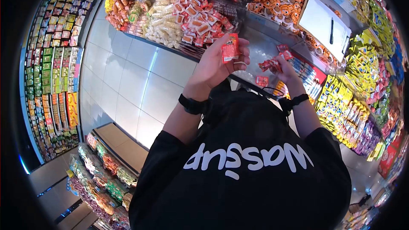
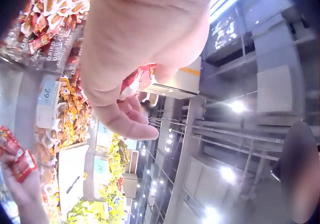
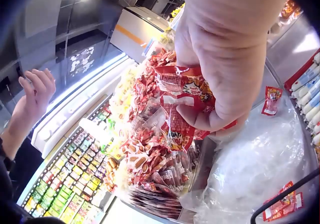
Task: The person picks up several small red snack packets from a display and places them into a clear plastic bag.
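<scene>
My left hand (image 1: 209, 67) is raised over the edge of the candy display and holds a small red snack packet (image 1: 230, 49) in its curled fingers. To its right, my right hand (image 1: 288, 73) grips several red snack packets (image 3: 181, 91), bunched between thumb and fingers, with printed faces outward. Below the right hand lies a clear plastic bag (image 3: 255, 149) in a display bin. One loose red packet (image 3: 272, 100) lies at the bag's upper edge in the right wrist view, and more red packets (image 3: 284, 204) lie at its lower right.
Heaped red-wrapped snacks (image 1: 200, 21) and orange-wrapped ones (image 1: 279, 6) fill bins ahead. A clipboard with white paper (image 1: 319, 25) and a black pen (image 1: 331, 32) rests across the right bins, near yellow packets (image 1: 338, 96). Stocked shelves (image 1: 53, 59) stand left, beyond a tiled floor (image 1: 121, 72).
</scene>
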`<action>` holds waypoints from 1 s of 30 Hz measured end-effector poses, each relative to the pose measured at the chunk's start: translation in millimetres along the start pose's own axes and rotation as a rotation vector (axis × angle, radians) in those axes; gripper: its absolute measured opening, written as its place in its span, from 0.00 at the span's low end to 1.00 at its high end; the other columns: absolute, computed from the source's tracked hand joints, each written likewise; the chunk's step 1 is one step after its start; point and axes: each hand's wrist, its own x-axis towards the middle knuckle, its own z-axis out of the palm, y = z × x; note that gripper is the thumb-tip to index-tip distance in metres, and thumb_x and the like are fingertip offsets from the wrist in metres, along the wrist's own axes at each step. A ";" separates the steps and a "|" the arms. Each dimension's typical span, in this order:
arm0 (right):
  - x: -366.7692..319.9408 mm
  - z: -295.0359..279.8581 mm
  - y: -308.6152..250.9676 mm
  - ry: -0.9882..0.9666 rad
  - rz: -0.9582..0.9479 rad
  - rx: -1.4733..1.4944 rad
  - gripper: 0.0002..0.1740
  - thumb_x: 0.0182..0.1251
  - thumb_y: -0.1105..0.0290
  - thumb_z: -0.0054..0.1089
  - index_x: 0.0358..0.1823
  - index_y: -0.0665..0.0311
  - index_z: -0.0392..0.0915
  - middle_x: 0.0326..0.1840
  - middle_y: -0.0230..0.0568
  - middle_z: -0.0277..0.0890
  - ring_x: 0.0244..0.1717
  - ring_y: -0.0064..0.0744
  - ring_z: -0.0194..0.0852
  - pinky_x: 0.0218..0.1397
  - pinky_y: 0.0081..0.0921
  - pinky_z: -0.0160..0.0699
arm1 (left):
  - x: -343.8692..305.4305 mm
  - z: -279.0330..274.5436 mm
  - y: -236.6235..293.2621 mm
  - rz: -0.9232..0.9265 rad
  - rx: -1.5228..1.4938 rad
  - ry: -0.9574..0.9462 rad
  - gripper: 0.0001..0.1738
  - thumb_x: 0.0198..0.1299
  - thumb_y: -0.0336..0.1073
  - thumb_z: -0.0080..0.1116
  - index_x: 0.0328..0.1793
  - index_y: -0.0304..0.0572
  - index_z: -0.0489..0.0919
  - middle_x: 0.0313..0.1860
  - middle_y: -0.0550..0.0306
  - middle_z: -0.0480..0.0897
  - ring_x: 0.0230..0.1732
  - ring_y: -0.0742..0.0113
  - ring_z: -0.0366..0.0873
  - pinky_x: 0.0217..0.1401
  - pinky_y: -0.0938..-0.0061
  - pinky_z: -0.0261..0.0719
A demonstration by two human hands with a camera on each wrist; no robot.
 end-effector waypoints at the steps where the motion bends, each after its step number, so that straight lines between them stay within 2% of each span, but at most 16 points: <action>1: -1.2 -0.9 0.6 0.009 0.000 0.006 0.08 0.69 0.65 0.56 0.40 0.62 0.75 0.38 0.39 0.79 0.37 0.29 0.79 0.42 0.28 0.81 | -3.5 5.9 0.8 0.003 0.010 0.003 0.31 0.73 0.55 0.36 0.59 0.32 0.73 0.41 0.49 0.81 0.42 0.58 0.80 0.43 0.68 0.79; 3: -5.4 -0.4 0.2 0.019 -0.007 0.017 0.08 0.69 0.65 0.56 0.40 0.62 0.75 0.38 0.40 0.79 0.37 0.29 0.79 0.42 0.27 0.81 | -9.2 17.5 3.7 0.008 0.033 0.008 0.31 0.74 0.54 0.36 0.59 0.30 0.72 0.40 0.47 0.81 0.41 0.57 0.81 0.43 0.68 0.80; 9: -13.1 -2.0 -1.2 -0.013 -0.018 0.024 0.09 0.69 0.65 0.55 0.41 0.63 0.75 0.39 0.41 0.80 0.36 0.29 0.79 0.42 0.26 0.82 | -20.9 35.3 7.6 0.045 0.005 -0.168 0.32 0.73 0.54 0.35 0.58 0.25 0.71 0.38 0.43 0.81 0.40 0.54 0.80 0.41 0.68 0.78; 12: -13.8 -4.1 -0.6 -0.019 -0.023 0.019 0.09 0.69 0.65 0.55 0.42 0.63 0.75 0.40 0.41 0.79 0.37 0.29 0.79 0.42 0.25 0.82 | -25.6 34.4 7.2 0.041 -0.010 -0.278 0.33 0.74 0.52 0.31 0.59 0.25 0.71 0.39 0.45 0.82 0.43 0.55 0.81 0.49 0.63 0.79; 18: -23.1 -1.4 -2.1 -0.012 -0.039 0.058 0.10 0.70 0.65 0.55 0.43 0.64 0.75 0.41 0.42 0.79 0.39 0.32 0.80 0.44 0.26 0.83 | -27.3 37.8 5.4 -0.005 -0.062 -0.299 0.33 0.74 0.52 0.31 0.60 0.23 0.71 0.37 0.44 0.82 0.42 0.54 0.81 0.49 0.62 0.79; 21: -22.7 -3.8 -2.2 -0.010 -0.036 0.126 0.10 0.70 0.65 0.56 0.44 0.65 0.75 0.41 0.42 0.79 0.39 0.33 0.80 0.46 0.28 0.84 | -21.8 33.2 1.3 0.032 0.007 -0.230 0.29 0.73 0.48 0.35 0.58 0.24 0.72 0.37 0.44 0.82 0.40 0.54 0.81 0.50 0.62 0.80; 24: -23.5 -11.7 -2.3 -0.057 -0.031 0.197 0.12 0.68 0.64 0.59 0.45 0.66 0.75 0.42 0.43 0.79 0.40 0.34 0.80 0.48 0.29 0.84 | 6.5 1.5 -16.0 0.049 0.279 0.107 0.22 0.71 0.43 0.41 0.55 0.28 0.74 0.37 0.48 0.82 0.36 0.58 0.81 0.45 0.66 0.81; 27: -37.3 0.2 -10.2 -0.067 -0.022 0.230 0.14 0.67 0.63 0.62 0.45 0.66 0.75 0.42 0.44 0.79 0.40 0.35 0.80 0.48 0.29 0.84 | 38.5 -41.5 -36.8 -0.094 0.618 0.394 0.15 0.68 0.38 0.48 0.51 0.32 0.75 0.37 0.51 0.82 0.34 0.64 0.81 0.43 0.68 0.83; 30: -49.6 13.5 -16.5 -0.054 -0.055 0.251 0.15 0.66 0.63 0.61 0.44 0.68 0.74 0.42 0.46 0.79 0.40 0.35 0.80 0.52 0.33 0.83 | 59.7 -58.0 -61.4 -0.115 0.849 0.350 0.13 0.66 0.37 0.54 0.47 0.34 0.77 0.37 0.53 0.82 0.32 0.68 0.81 0.38 0.73 0.83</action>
